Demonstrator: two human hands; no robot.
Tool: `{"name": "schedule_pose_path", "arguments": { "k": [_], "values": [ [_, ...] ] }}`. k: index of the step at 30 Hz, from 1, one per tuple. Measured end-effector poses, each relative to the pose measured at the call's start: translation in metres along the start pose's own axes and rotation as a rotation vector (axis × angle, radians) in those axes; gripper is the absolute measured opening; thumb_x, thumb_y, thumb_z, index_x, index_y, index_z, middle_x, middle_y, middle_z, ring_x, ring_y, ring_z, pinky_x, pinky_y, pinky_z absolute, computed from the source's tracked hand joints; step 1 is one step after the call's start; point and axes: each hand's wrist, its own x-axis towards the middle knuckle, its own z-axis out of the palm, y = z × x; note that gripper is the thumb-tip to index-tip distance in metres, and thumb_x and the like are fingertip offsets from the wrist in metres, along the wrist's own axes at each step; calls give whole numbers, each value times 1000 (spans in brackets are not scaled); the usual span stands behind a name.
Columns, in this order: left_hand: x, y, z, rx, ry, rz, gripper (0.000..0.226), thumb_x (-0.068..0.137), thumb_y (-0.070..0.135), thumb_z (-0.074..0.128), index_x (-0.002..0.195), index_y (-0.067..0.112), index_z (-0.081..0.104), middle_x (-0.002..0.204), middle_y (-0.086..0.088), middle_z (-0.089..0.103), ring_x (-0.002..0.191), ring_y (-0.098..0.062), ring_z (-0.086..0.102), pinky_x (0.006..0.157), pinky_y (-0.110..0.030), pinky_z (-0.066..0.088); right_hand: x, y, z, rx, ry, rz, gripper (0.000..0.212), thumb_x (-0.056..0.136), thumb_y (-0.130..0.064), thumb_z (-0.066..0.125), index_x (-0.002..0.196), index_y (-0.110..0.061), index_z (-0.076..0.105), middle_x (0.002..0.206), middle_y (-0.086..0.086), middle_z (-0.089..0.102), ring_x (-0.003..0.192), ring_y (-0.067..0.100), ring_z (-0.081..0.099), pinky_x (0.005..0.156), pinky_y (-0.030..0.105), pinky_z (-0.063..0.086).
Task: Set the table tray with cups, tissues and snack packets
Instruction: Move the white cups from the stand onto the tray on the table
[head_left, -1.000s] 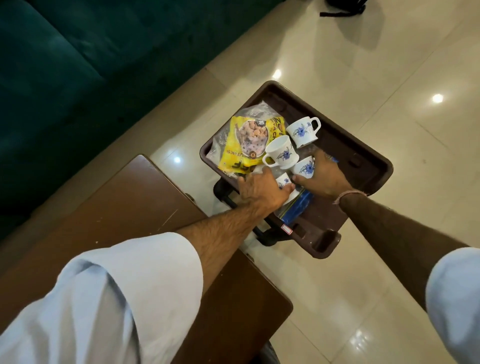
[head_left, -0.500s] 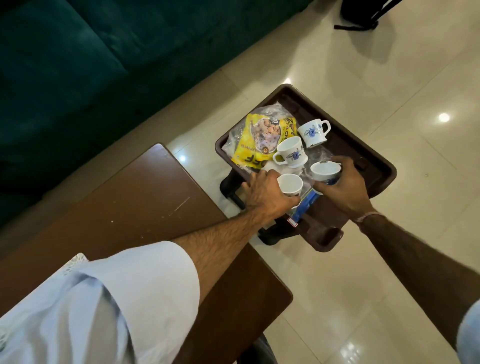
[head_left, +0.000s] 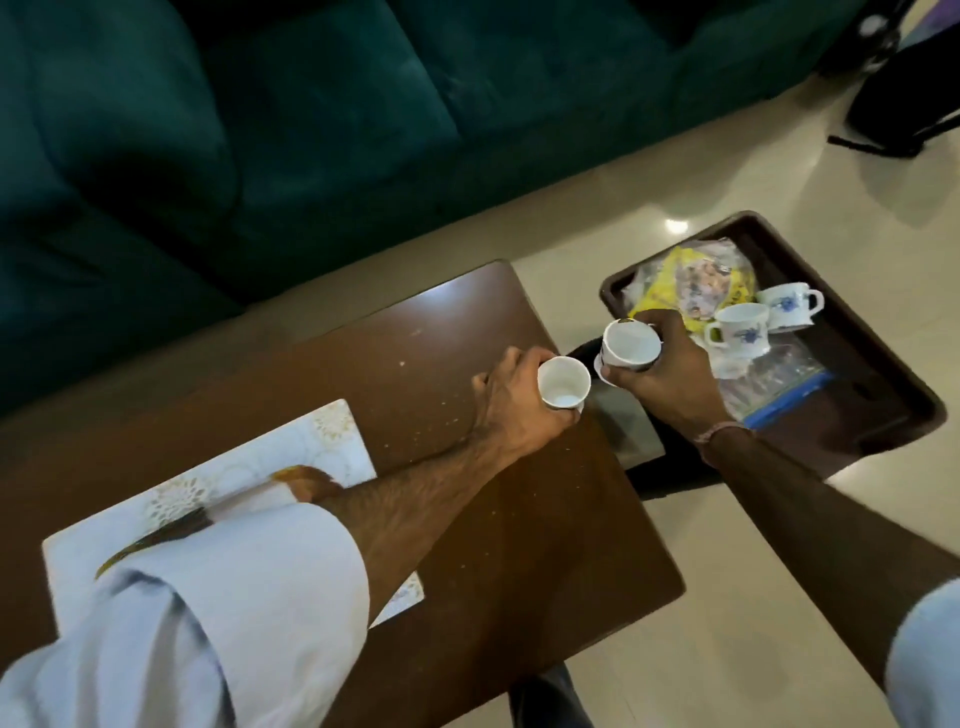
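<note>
I have a cup in each hand: my left hand (head_left: 511, 405) is wrapped around a small white cup (head_left: 563, 390), mouth up and empty, and my right hand (head_left: 662, 371) grips a second white cup (head_left: 630, 345), tipped a little toward me so I see into its bare inside. The two cups hang close together, nearly side by side, the right one just beyond and outboard of the left. Below my left hand is the far corner of the brown tabletop (head_left: 426, 364); my right hand is over the gap between that corner and the dark carrier tray (head_left: 883, 364) standing on the floor to its right. Back toward my left elbow, on the tabletop, lies the pale patterned table tray (head_left: 322, 441), and what shows of it is bare, though my sleeve covers part of it, so I judge the setting has barely begun. Still waiting past my right hand in the carrier are two more cups (head_left: 740, 332) with blue flower prints and side handles, standing upright and touching or nearly so, a yellow snack packet (head_left: 691, 283) under clear wrap beyond them, and a clear bag with a blue edge (head_left: 774, 384) nearer me, which may hold the tissues, though I cannot tell. So by my reckoning, two cups are in transit, and two cups, the snacks and the tissues are left.
</note>
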Motion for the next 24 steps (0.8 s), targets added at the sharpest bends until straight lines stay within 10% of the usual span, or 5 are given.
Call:
{"name": "schedule_pose_path", "arguments": {
  "k": [3,16,24],
  "values": [
    [-22,-39,-36,7,66,-51,65,65,53,80,121,35,54,119,6,57,113,-18,53,90,-39,30,-8,-43,38,42,-93,-73,61,61,-37,88,110,-31,52,101,-10,64,88,4,60,72,3,41],
    [-144,-199,-137,-3,249,-370,72,65,45,84,129,33,54,124,-2,58,115,-25,50,90,-41,41,-60,-188,226,-241,-621,-490,71,66,-10,83,130,-21,55,130,9,59,118,29,55,100,35,43],
    [-222,-275,-153,-94,430,-503,64,65,44,82,123,33,57,113,-1,52,108,-25,49,88,-40,44,-121,-233,336,-372,-873,-736,71,67,-7,80,128,-27,49,129,5,56,111,27,55,88,34,50]
  ]
}}
